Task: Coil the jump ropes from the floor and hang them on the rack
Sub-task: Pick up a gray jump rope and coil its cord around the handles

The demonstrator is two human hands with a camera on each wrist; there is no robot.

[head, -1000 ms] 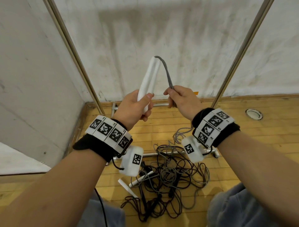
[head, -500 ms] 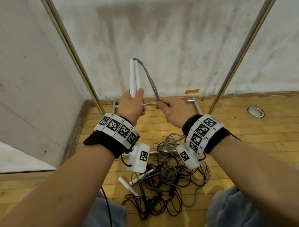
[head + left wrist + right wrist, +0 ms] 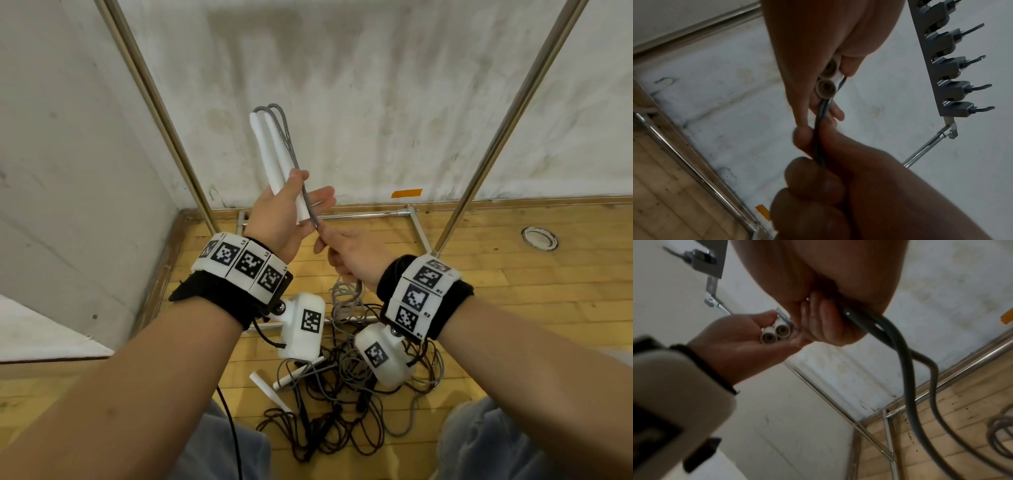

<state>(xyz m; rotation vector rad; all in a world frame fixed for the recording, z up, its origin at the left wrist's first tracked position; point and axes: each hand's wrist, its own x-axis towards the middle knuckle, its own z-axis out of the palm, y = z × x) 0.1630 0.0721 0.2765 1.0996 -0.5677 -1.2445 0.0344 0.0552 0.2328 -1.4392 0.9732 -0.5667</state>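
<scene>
My left hand [image 3: 291,205] holds two white jump-rope handles [image 3: 274,154] side by side, tips pointing up and tilted left; my thumb presses them against my fingers. Their round ends [image 3: 825,86] [image 3: 774,334] face the wrist cameras. A grey rope [image 3: 286,137] loops from the handle tops down along them into my right hand [image 3: 346,253], which grips both strands just below the handles [image 3: 819,142] [image 3: 859,318]. The grey rope [image 3: 906,369] trails down to the floor. The rack's hook strip [image 3: 949,65] hangs above, to my right.
A tangle of grey and dark ropes [image 3: 342,404] with white handles [image 3: 270,390] lies on the wooden floor between my knees. Two slanted metal rack poles [image 3: 164,116] [image 3: 507,116] and a low base bar [image 3: 359,216] stand against the grey wall. A round floor fitting [image 3: 539,238] sits right.
My left hand tilted the handles leftward and turned palm up. My right hand slid along the rope toward the handles' lower ends, laying the strands alongside them.
</scene>
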